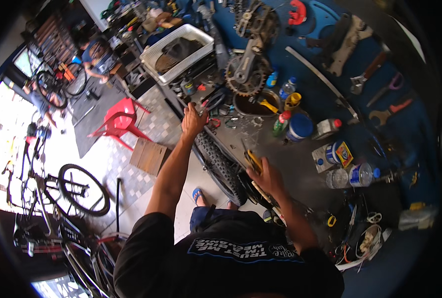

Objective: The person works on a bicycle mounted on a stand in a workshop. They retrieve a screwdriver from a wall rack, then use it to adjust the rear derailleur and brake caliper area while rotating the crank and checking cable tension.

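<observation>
A bicycle wheel with a black knobbly tire (216, 158) stands in front of me, between my body and the bench edge. My left hand (194, 120) is at the far end of the tire, next to the bench edge, with its fingers closed; what they hold is hidden. Over the near side of the bench, my right hand (267, 177) is closed round a yellow-and-black-handled tool (253, 160). A thin tip of that tool points away from me; its exact kind is unclear.
On the grey workbench (300, 164) stand a blue-lidded tub (300, 126), several bottles and a brown bowl (248, 105). Beyond is a white basket (201, 59). A red plastic chair (119, 119) and wooden box (150, 156) stand to the left, with bicycles and other people farther off.
</observation>
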`<state>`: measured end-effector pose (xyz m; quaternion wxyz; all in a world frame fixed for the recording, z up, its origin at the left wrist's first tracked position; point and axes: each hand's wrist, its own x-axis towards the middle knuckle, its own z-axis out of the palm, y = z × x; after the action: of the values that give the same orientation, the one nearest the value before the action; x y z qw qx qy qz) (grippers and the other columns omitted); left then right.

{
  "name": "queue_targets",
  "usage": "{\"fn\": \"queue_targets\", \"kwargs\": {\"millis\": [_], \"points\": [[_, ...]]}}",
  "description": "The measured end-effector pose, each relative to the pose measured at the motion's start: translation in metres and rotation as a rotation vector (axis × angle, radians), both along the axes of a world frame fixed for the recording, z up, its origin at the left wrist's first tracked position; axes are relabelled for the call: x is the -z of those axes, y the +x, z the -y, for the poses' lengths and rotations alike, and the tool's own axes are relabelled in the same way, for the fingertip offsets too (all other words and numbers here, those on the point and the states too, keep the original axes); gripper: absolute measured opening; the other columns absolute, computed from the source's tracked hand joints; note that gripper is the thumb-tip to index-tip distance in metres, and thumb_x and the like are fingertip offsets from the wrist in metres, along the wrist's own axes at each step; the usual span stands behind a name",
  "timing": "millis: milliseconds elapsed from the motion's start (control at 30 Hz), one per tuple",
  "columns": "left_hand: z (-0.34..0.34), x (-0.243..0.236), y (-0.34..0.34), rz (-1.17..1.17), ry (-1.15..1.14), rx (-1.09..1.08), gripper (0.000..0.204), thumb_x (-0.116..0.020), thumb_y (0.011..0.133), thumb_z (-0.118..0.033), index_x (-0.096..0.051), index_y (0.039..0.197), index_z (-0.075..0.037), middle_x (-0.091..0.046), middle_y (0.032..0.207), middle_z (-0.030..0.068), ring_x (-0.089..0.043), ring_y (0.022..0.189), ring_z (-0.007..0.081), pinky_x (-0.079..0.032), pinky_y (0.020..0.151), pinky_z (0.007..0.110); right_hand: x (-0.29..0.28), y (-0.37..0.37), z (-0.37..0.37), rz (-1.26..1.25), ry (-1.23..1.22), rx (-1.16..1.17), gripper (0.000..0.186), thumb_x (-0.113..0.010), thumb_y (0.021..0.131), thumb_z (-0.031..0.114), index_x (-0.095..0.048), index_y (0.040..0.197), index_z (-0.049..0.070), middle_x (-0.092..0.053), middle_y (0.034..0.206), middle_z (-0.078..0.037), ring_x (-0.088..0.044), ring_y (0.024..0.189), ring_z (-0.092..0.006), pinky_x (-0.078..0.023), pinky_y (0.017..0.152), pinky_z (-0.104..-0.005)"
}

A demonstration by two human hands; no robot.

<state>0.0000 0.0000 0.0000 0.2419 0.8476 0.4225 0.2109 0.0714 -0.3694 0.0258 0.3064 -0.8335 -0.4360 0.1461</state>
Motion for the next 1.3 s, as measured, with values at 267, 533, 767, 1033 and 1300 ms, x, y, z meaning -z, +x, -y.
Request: {"fn": "queue_targets", "kwargs": {"millis": [267, 533, 767, 1033, 1300], "points": [[0.195, 0.14, -0.297, -0.381, -0.441, -0.191, 0.074, -0.074, 0.087, -0.044, -0.042, 0.143, -0.006, -0.058, 0.127, 0.0329, -0.064, 0.111, 0.0519, -0.054, 0.093, 0.058, 0.031, 0.023, -0.144, 0.206, 0.036, -0.138, 0.041, -0.069, 0.093, 0.028, -0.054, 0.121, 0.003, -0.069, 0.095, -0.024, -0.068, 0.089, -0.0472, -0.054, 0.075, -0.0555], [0.408, 0.111, -0.508, -0.239, -1.138, -1.027, 0.061, -0.074, 0.087, -0.045, -0.065, 0.123, 0.004, -0.073, 0.097, 0.0231, -0.073, 0.075, 0.0303, -0.061, 0.071, 0.042, 0.062, 0.058, -0.189, 0.354, 0.002, -0.386, 0.044, -0.079, 0.089, 0.028, -0.061, 0.121, 0.004, -0.065, 0.113, -0.023, -0.06, 0.112, -0.0442, -0.048, 0.096, -0.0521], [0.503, 0.144, -0.536, 0.222, -1.051, -1.435, 0.053, -0.074, 0.09, -0.045, -0.068, 0.121, -0.002, -0.073, 0.082, 0.0125, -0.071, 0.068, 0.0207, -0.057, 0.055, 0.037, 0.005, -0.057, -0.229, 0.606, 0.04, -0.524, 0.046, -0.072, 0.093, 0.032, -0.062, 0.129, 0.005, -0.065, 0.12, -0.021, -0.06, 0.115, -0.0415, -0.046, 0.099, -0.0516], [0.545, 0.148, -0.663, 0.299, -0.846, -1.487, 0.056, -0.074, 0.092, -0.042, -0.064, 0.129, 0.0, -0.075, 0.107, 0.0182, -0.073, 0.085, 0.0248, -0.059, 0.072, 0.038, -0.053, -0.437, -0.188, 0.213, 0.088, -1.279, 0.051, -0.077, 0.086, 0.023, -0.06, 0.133, 0.01, -0.063, 0.125, -0.017, -0.058, 0.12, -0.0377, -0.045, 0.105, -0.0474], [0.579, 0.066, -0.845, 0.476, 0.02, -1.854, 0.033, -0.071, 0.096, -0.022, -0.069, 0.117, 0.002, -0.074, 0.105, 0.0184, -0.073, 0.093, 0.0266, -0.058, 0.083, 0.039, -0.057, -0.662, -0.107, 0.15, 0.115, -1.932, 0.05, -0.071, 0.092, 0.034, -0.061, 0.134, 0.01, -0.066, 0.117, -0.014, -0.061, 0.115, -0.0326, -0.048, 0.101, -0.0446]]}}
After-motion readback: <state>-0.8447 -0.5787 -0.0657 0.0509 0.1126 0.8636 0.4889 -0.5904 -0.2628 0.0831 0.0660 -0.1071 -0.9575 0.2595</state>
